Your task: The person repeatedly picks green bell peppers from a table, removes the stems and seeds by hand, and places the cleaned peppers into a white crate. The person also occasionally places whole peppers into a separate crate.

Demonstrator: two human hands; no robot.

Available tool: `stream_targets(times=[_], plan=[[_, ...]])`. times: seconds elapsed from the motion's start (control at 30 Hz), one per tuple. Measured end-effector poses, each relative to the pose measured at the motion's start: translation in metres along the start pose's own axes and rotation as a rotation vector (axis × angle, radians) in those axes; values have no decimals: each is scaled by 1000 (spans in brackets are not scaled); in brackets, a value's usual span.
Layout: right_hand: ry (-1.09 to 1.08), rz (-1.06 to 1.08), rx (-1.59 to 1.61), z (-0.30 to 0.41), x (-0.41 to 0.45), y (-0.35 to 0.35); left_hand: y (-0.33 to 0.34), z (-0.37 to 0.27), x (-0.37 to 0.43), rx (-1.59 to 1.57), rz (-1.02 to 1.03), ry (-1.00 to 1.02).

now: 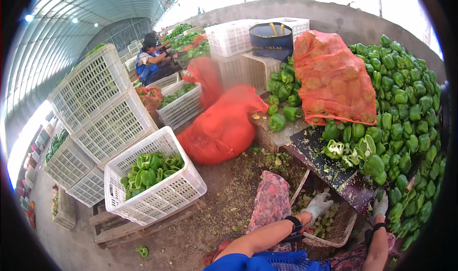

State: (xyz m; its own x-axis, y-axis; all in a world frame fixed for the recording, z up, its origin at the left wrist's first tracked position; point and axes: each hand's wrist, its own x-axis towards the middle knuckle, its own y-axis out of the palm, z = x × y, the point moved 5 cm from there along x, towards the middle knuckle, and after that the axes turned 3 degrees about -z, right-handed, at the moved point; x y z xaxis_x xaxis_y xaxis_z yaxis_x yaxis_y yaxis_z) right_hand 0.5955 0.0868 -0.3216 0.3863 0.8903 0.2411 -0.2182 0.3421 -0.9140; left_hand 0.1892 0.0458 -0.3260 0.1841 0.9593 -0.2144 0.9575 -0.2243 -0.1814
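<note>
My left hand (318, 206), in a white work glove, hangs over a plastic crate (349, 228) of pepper scraps, its fingers apart and nothing seen in them. Beside the dark board's right edge is my right hand (380, 203), also gloved, with its fingertips at a green bell pepper (379, 195); whether it grips the pepper is not clear. The dark board (322, 167) is strewn with seeds. Cut pepper pieces (334, 149) lie on it at the foot of a large heap of whole green bell peppers (400, 95).
A white crate (168, 196) of cut peppers rests on a wooden pallet (125, 230) to the left, beside stacked crates (107, 117). Red mesh sacks (222, 128) lie ahead; another mesh sack (334, 81) leans on the heap. A person (150, 61) sits farther back.
</note>
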Motion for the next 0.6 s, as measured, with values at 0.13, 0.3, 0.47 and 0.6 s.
stream_targets(times=[0.13,0.3,0.47,0.6], plan=[[165,-79,769,21,-10,4,0,-10,-5,-61,116,6],[55,357,1228,161,-82,3,19,-27,-7,-199,97,254],[-95,674,1302,272,-139,-39,-9,-38,-10,-541,-40,180],[-334,558,872,295,-158,-87,-33,-53,-29,-1022,174,73]])
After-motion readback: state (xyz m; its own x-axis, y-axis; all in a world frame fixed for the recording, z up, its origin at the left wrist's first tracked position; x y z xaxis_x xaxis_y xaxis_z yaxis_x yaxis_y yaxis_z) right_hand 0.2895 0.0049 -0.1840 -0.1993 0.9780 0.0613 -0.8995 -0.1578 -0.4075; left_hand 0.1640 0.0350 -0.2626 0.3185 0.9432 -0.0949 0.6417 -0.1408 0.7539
